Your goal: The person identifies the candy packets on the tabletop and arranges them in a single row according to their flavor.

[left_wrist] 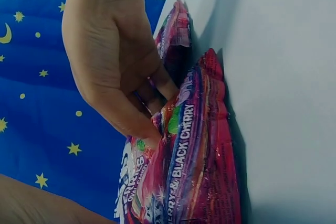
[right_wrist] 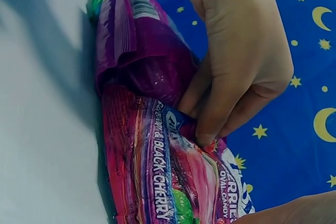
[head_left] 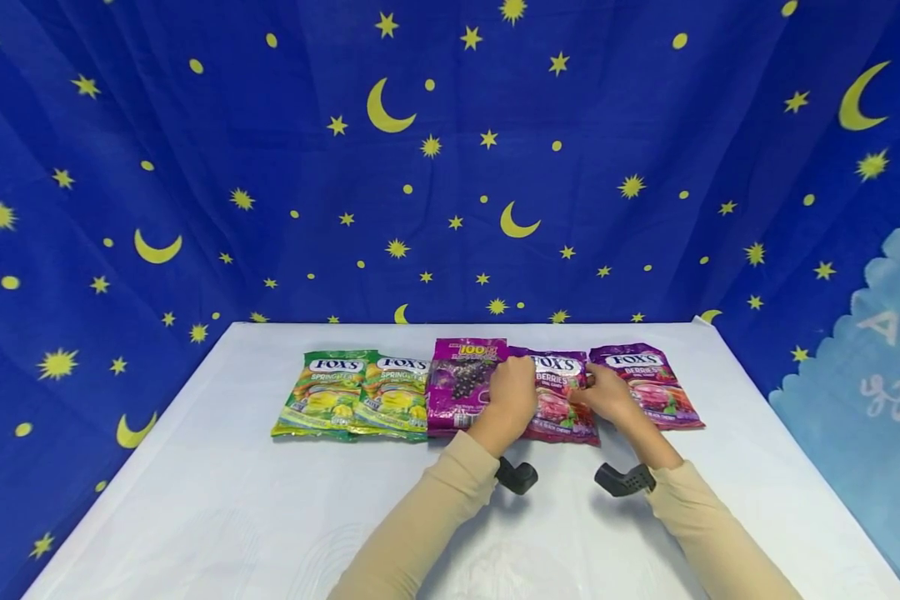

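Observation:
My left hand (head_left: 513,392) grips the left edge of the middle Fox's Berries candy bag (head_left: 557,417); the right wrist view shows its fingers reaching down between this bag and the purple grape candy bag (right_wrist: 152,72). My right hand (head_left: 607,395) holds the opposite edge, and in the left wrist view its thumb rests on the printed front while the other fingers go behind the side. The grape bag (head_left: 461,387) overlaps the middle bag's left side. A second Fox's Berries bag (head_left: 656,392) lies just right of my right hand.
Two green Fox's Spring Tea bags (head_left: 322,400) lie side by side at the row's left end. All the bags rest on a white table (head_left: 217,508). Behind it hangs a blue star-and-moon cloth (head_left: 330,183). Black curved wrist pieces (head_left: 521,477) sit under my wrists.

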`<state>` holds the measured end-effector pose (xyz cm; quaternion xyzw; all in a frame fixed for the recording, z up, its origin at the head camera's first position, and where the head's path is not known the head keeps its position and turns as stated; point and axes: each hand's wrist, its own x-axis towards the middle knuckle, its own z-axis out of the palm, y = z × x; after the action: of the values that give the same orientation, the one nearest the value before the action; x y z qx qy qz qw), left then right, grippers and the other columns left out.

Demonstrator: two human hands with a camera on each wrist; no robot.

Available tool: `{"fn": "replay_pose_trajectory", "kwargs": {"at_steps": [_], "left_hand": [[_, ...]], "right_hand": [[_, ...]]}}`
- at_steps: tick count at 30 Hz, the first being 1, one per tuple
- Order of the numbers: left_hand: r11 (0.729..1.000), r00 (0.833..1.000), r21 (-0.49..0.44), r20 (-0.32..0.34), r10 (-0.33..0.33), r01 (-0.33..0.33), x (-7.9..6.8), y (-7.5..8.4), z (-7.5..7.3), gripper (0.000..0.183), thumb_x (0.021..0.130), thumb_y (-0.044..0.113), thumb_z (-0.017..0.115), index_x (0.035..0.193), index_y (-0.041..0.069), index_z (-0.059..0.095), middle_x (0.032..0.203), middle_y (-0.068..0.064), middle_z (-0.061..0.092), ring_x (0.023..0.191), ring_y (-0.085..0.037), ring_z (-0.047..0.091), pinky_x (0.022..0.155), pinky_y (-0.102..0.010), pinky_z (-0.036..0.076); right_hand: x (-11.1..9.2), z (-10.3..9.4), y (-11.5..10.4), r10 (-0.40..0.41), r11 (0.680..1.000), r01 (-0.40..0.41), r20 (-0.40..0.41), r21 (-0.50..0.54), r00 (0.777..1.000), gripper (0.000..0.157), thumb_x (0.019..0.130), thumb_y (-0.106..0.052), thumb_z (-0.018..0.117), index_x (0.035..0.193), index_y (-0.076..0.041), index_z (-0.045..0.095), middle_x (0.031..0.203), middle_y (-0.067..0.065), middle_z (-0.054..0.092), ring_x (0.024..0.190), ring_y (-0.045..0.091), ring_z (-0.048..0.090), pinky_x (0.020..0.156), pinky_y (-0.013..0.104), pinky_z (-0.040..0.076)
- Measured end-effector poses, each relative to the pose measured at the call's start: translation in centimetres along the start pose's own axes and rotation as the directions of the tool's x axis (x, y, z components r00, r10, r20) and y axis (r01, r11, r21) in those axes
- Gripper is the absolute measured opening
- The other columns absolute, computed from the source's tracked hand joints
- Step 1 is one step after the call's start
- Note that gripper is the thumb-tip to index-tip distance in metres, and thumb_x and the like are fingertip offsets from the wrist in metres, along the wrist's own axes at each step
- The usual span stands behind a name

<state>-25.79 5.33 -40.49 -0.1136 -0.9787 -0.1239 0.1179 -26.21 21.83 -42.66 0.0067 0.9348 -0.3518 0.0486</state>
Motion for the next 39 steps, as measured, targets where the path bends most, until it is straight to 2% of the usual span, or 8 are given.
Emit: {"fn": "replay_pose_trajectory", "kwargs": {"at_steps": [7, 12, 16, 24, 28, 33, 35, 39], "left_hand": [[1.000, 1.000, 0.003, 0.016, -0.015, 0.015, 0.2, 0.1, 0.4, 0.023, 0.076, 0.021, 0.083, 0.090, 0.005, 0.073, 0.084, -0.010, 0.071, 0.073, -0.024, 0.069, 0.060, -0.030, 0.058], [0.999, 0.999, 0.035, 0.036, -0.024, 0.023, 0.2, 0.1, 0.3, 0.023, 0.077, 0.021, 0.082, 0.093, 0.006, 0.073, 0.086, -0.010, 0.071, 0.075, -0.023, 0.069, 0.061, -0.030, 0.058], [0.999, 0.999, 0.045, 0.050, -0.019, 0.017, 0.3, 0.1, 0.4, 0.023, 0.078, 0.020, 0.082, 0.095, 0.006, 0.072, 0.088, -0.009, 0.071, 0.076, -0.022, 0.069, 0.062, -0.030, 0.058], [0.997, 0.999, 0.082, 0.043, -0.017, 0.013, 0.5, 0.1, 0.5, 0.026, 0.070, 0.013, 0.084, 0.093, 0.008, 0.072, 0.087, -0.008, 0.071, 0.075, -0.023, 0.068, 0.061, -0.031, 0.058], [0.995, 0.999, 0.101, 0.045, -0.019, 0.014, 0.6, 0.1, 0.4, 0.024, 0.071, 0.015, 0.083, 0.093, 0.010, 0.073, 0.087, -0.006, 0.071, 0.074, -0.022, 0.068, 0.059, -0.032, 0.057], [0.995, 1.000, 0.096, 0.019, 0.020, -0.022, 0.7, 0.3, 0.1, 0.016, 0.074, 0.011, 0.079, 0.088, 0.012, 0.073, 0.081, -0.004, 0.070, 0.069, -0.020, 0.067, 0.053, -0.032, 0.055], [0.998, 0.999, 0.055, 0.005, 0.039, -0.039, 0.8, 0.5, 0.0, 0.012, 0.076, 0.010, 0.077, 0.087, 0.012, 0.073, 0.079, -0.004, 0.068, 0.068, -0.020, 0.066, 0.052, -0.031, 0.054], [0.994, 0.998, -0.092, 0.016, 0.067, -0.066, 1.1, 0.9, -0.1, 0.009, 0.081, 0.007, 0.072, 0.090, 0.009, 0.073, 0.080, -0.004, 0.067, 0.070, -0.019, 0.066, 0.055, -0.031, 0.055]], "right_hand": [[0.4, 0.2, -0.2, 0.013, 0.998, -0.013, -0.006, -0.054, 1.000, 0.075, 0.083, -0.017, 0.070, 0.137, 0.020, 0.034, 0.138, 0.041, 0.034, 0.127, 0.055, 0.033, 0.105, 0.061, 0.030], [0.4, 0.4, -0.8, 0.041, 0.996, -0.042, -0.012, -0.073, 0.999, 0.070, 0.085, -0.015, 0.069, 0.135, 0.020, 0.037, 0.136, 0.040, 0.037, 0.127, 0.054, 0.035, 0.105, 0.060, 0.032], [0.6, 0.3, -0.8, 0.031, 0.995, -0.032, -0.007, -0.095, 0.999, 0.070, 0.084, -0.014, 0.070, 0.134, 0.021, 0.037, 0.135, 0.041, 0.037, 0.125, 0.055, 0.036, 0.103, 0.060, 0.034], [0.8, -0.2, -0.6, 0.028, 0.990, -0.024, 0.028, -0.136, 0.999, 0.070, 0.083, -0.016, 0.071, 0.135, 0.018, 0.040, 0.135, 0.039, 0.041, 0.123, 0.053, 0.041, 0.100, 0.062, 0.037], [0.8, -1.2, -0.3, 0.002, 0.995, 0.004, 0.054, -0.097, 0.999, 0.065, 0.083, -0.015, 0.071, 0.133, 0.017, 0.044, 0.130, 0.036, 0.048, 0.110, 0.045, 0.055, 0.095, 0.056, 0.045], [0.7, -2.8, 0.3, -0.003, 0.996, -0.005, 0.085, 0.088, 0.996, 0.055, 0.088, -0.006, 0.066, 0.133, 0.016, 0.045, 0.125, 0.036, 0.050, 0.089, 0.033, 0.065, 0.076, 0.040, 0.057], [0.6, -3.4, 0.7, -0.007, 0.988, -0.003, 0.061, 0.154, 0.998, 0.051, 0.088, -0.003, 0.065, 0.131, 0.017, 0.046, 0.122, 0.036, 0.053, 0.089, 0.033, 0.066, 0.071, 0.035, 0.059], [0.6, -4.8, 1.5, -0.011, 0.991, 0.016, -0.037, 0.131, 0.999, 0.043, 0.088, -0.003, 0.065, 0.124, 0.016, 0.052, 0.107, 0.031, 0.062, 0.080, 0.029, 0.067, 0.064, 0.031, 0.058]]}}
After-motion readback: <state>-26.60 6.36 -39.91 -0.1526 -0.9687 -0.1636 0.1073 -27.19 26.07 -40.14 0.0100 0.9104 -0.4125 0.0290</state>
